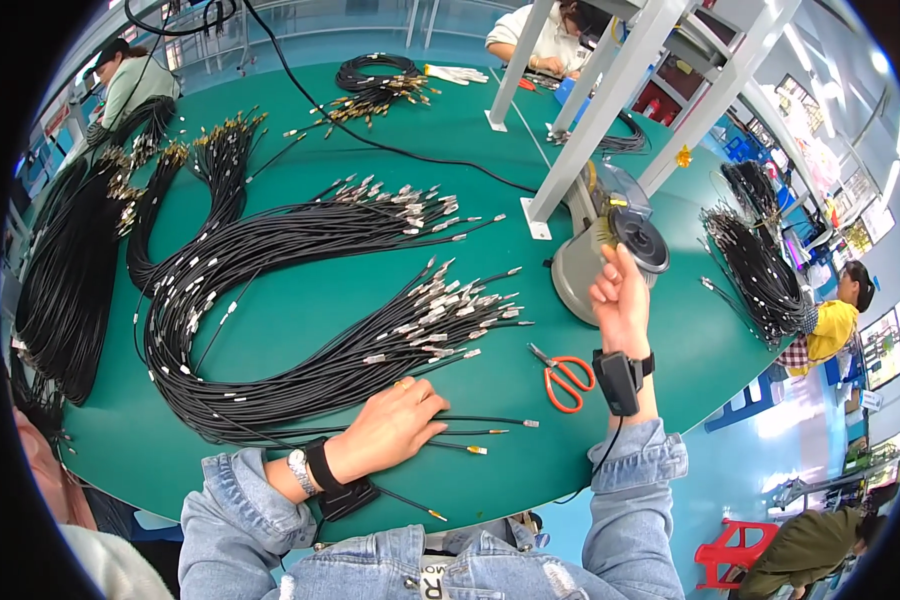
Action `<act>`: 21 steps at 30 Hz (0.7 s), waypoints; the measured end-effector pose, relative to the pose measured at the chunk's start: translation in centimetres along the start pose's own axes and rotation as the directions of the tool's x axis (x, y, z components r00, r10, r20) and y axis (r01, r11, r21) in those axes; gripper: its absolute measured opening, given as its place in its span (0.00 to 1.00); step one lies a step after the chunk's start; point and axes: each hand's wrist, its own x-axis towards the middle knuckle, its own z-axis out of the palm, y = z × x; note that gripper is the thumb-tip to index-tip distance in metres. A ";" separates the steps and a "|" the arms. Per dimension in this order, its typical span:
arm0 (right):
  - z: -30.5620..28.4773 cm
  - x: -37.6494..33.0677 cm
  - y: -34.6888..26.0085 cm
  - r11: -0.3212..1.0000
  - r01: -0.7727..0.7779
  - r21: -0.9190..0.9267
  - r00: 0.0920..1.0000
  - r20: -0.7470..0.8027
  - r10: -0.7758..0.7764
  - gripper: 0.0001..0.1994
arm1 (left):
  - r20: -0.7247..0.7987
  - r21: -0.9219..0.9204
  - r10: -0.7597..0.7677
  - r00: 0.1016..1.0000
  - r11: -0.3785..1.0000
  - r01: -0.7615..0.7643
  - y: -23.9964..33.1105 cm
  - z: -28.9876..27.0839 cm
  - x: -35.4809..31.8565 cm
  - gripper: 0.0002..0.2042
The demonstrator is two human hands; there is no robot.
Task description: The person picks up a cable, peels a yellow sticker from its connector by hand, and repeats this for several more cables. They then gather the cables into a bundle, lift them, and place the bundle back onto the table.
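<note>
the left hand (395,425) lies flat on a few loose black cables (470,432) at the near edge of the green bench (300,320), fingers closed over them. the right hand (622,300) reaches up to the tape dispenser (610,250), fingers half curled, apparently empty. unpinned cables could roll off the edge.

A small white rectangular label with dark print (433,577) is showing on the blue denim jacket (240,520), sitting below and slightly right of the left hand (395,425), close to the lower edge. A small yellow tag (683,156) is hanging on the white metal frame (610,100), above and to the right of the raised right hand (622,305). Pale rectangular wall posters (875,350) are hanging far to the right of that hand; their print is too blurred to make out.
</note>
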 end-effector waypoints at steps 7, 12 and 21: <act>0.2 2.5 1.5 0.998 0.031 0.052 0.997 0.071 -0.034 0.07 | -0.044 0.014 0.001 0.999 1.000 -0.001 -0.7 -0.1 -1.0 0.12; -1.8 3.6 -0.4 0.998 0.014 0.055 0.999 -0.040 -0.012 0.09 | -0.034 0.008 0.023 0.999 1.000 -0.022 -0.9 1.4 -0.8 0.13; -2.6 5.0 0.2 0.906 -0.111 0.409 0.973 0.231 0.015 0.08 | -0.054 -0.055 0.017 0.998 0.998 -0.020 -1.3 1.7 -1.6 0.13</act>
